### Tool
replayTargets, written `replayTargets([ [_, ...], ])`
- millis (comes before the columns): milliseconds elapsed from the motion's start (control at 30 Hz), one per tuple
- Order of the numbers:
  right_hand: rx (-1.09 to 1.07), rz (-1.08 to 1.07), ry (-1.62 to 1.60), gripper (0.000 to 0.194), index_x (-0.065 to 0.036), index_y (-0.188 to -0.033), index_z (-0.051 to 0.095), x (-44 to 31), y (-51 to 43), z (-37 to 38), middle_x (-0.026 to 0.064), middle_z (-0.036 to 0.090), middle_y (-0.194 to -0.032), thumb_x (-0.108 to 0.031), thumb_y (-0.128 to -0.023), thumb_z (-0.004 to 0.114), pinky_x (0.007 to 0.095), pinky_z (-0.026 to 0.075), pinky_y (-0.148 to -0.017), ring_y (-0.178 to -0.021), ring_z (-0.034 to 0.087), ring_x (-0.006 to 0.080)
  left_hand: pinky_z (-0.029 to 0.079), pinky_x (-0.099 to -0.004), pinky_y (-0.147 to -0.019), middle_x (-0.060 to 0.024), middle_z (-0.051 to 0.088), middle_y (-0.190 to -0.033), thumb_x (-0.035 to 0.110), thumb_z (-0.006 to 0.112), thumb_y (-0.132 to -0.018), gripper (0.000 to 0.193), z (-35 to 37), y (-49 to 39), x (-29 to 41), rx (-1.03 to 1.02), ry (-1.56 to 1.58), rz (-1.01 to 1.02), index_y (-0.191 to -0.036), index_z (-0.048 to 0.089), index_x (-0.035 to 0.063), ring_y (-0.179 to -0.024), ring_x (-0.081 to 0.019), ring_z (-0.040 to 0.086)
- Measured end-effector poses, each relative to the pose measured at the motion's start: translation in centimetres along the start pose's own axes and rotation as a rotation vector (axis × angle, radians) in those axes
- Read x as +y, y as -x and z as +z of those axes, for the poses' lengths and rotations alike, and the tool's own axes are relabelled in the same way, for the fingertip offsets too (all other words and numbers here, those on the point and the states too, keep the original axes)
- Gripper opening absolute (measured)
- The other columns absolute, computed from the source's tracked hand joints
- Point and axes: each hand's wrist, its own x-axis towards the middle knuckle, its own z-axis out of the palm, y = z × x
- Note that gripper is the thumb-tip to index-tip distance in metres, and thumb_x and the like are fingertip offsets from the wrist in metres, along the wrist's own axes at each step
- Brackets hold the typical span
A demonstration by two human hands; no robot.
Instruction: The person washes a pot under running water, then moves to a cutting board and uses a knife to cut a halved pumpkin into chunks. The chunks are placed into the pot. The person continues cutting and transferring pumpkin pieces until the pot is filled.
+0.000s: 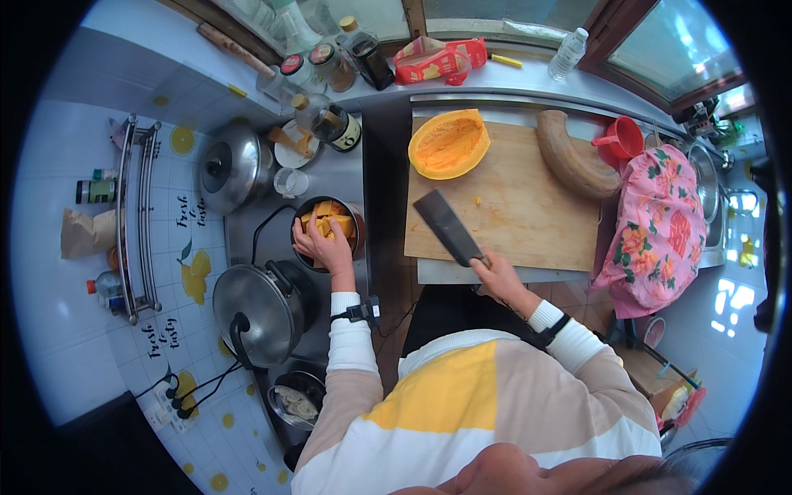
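Observation:
My left hand (328, 249) is at the mouth of a dark pot (354, 218) on the left counter. Its fingers are spread over cut orange pumpkin chunks (331, 209) in the pot and touch some of them. In my right hand (500, 278) is the handle of a cleaver (447, 224), its broad blade pointing to the upper left above the wooden cutting board (513, 229). A hollowed pumpkin piece (450, 145) lies cut side up at the board's far left corner. A long curved, uncut squash (572, 154) rests at its right side. Small orange scraps dot the wood.
A lidded pot (257, 315) stands nearer me on the left counter; a domed-lid pan (232, 167), a glass cup (291, 182) and a sauce bottle (328, 120) stand beyond. A gap separates the counters. Flowered pink cloth (662, 229) and a red ladle cup (624, 137) flank the board.

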Motion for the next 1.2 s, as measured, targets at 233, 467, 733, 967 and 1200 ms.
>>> replayTargets([
  [233, 0.499, 0.131, -0.076, 0.022, -0.005, -0.114, 0.067, 6.2, 4.6, -7.3, -0.0001, 0.059, -0.067, -0.026, -0.114, 0.071, 0.0328, 0.044, -0.046, -0.051, 0.055, 0.0114, 0.057, -0.044, -0.102, -0.0138, 0.07, -0.122, 0.007, 0.082, -0.096, 0.026, 3.3, 8.0, 15.3, -0.754, 0.612, 0.174, -0.121, 0.074, 0.0063, -0.115, -0.0352, 0.069],
  [467, 0.652, 0.279, -0.486, 0.02, -0.006, -0.116, 0.066, 5.8, 7.0, -5.2, 0.0001, 0.055, -0.066, -0.025, -0.115, 0.07, 0.0316, 0.04, -0.04, -0.046, 0.054, 0.0118, 0.055, -0.0462, -0.108, -0.0182, 0.066, -0.129, 0.008, 0.082, -0.095, 0.033, 11.3, 12.6, 23.2, -0.838, 0.698, 0.48, -0.126, 0.072, 0.0054, -0.123, -0.042, 0.063],
  [733, 0.957, 0.287, 0.357, 0.032, -0.007, -0.139, 0.064, 10.5, 9.9, -5.9, 0.0243, 0.078, -0.09, -0.025, -0.114, 0.071, 0.0546, 0.062, -0.073, -0.082, 0.077, 0.0483, 0.043, -0.0551, -0.125, -0.0243, 0.058, -0.156, 0.016, 0.073, -0.104, 0.052, 10.1, 9.3, 18.4, -0.575, 0.478, 0.473, -0.151, 0.06, 0.0, -0.145, -0.0455, 0.054],
  [967, 0.945, 0.258, 0.508, 0.032, -0.009, -0.14, 0.063, 11.8, 8.6, -4.9, 0.0267, 0.081, -0.101, -0.027, -0.114, 0.07, 0.0579, 0.063, -0.072, -0.089, 0.079, 0.0495, 0.032, -0.0541, -0.137, -0.0255, 0.048, -0.172, 0.02, 0.071, -0.108, 0.064, 9.0, 9.9, 17.0, -0.881, 0.504, 0.477, -0.165, 0.051, 0.0001, -0.16, -0.0453, 0.043],
  [1200, 0.724, 0.09, 0.507, 0.042, -0.008, -0.146, 0.057, 9.2, 4.1, 0.1, 0.0241, 0.081, -0.108, -0.023, -0.11, 0.072, 0.0583, 0.065, -0.072, -0.089, 0.078, 0.0498, 0.043, -0.0529, -0.126, -0.0239, 0.058, -0.155, 0.02, 0.073, -0.108, 0.054, 5.7, 10.4, 13.1, -0.749, 0.492, 0.462, -0.157, 0.057, 0.0008, -0.143, -0.0447, 0.056],
])
